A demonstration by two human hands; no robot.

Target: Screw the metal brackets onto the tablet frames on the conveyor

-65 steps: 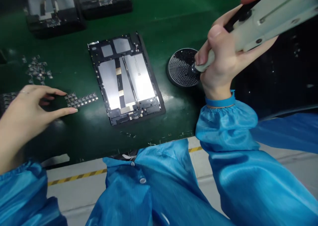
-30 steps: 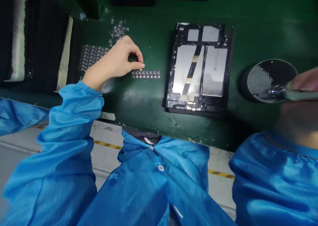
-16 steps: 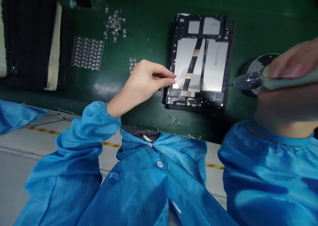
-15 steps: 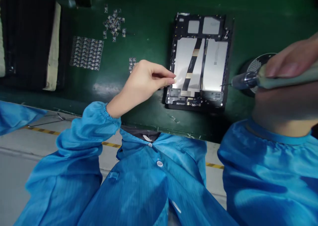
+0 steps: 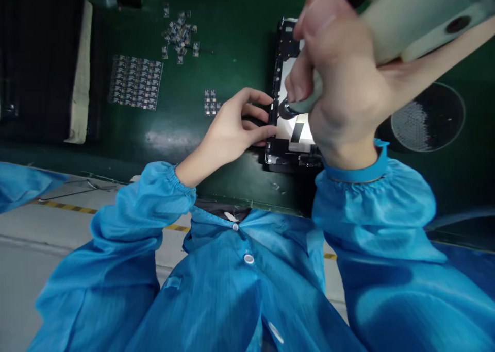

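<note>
Uncovered device looks part-done: your right fingers grip a screwdriver at its left edge, your left fingers rest parted there; small boards lie loose nearby.

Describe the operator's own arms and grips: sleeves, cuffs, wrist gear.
Left sleeve and right sleeve: loose, shiny blue fabric with gathered cuffs. Left grip and right grip: no gloves. A flat blue band circles the right wrist; none shows on the left. No markings visible on either sleeve.
</note>
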